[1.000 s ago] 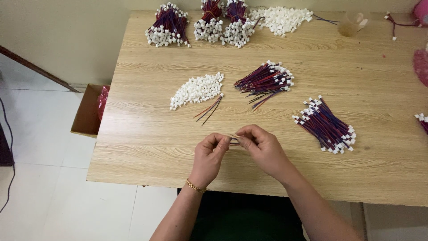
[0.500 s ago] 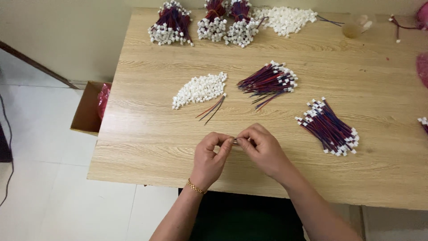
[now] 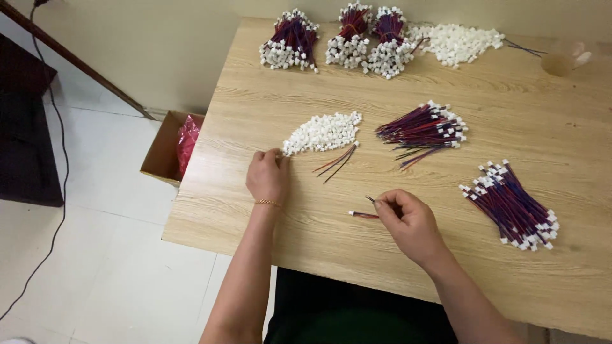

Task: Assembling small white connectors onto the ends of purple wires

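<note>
Wire in hand: I see my right hand (image 3: pixel 411 223) pinching a short red-and-dark wire lead with a small white plastic connector (image 3: pixel 362 214) at its free end, low over the near edge of the pale wooden table (image 3: pixel 268 108).
Right fingers: closed on the lead near its bare end.
Left hand (image 3: pixel 268 177): fingers curled down at the left tip of the loose heap of small white plastic connectors (image 3: pixel 322 132); I cannot tell whether they have one pinched.
Handling: I judge the lead very light and limp, the connector hard, tiny and easy to drop; best held by the wires close behind the connector.
Nearby: a few loose red and dark wires (image 3: pixel 336 160) lie just beside the heap.
Hard to see: the wire's stripped tip is hidden in my fingers; the table's right edge is cut off.
</note>
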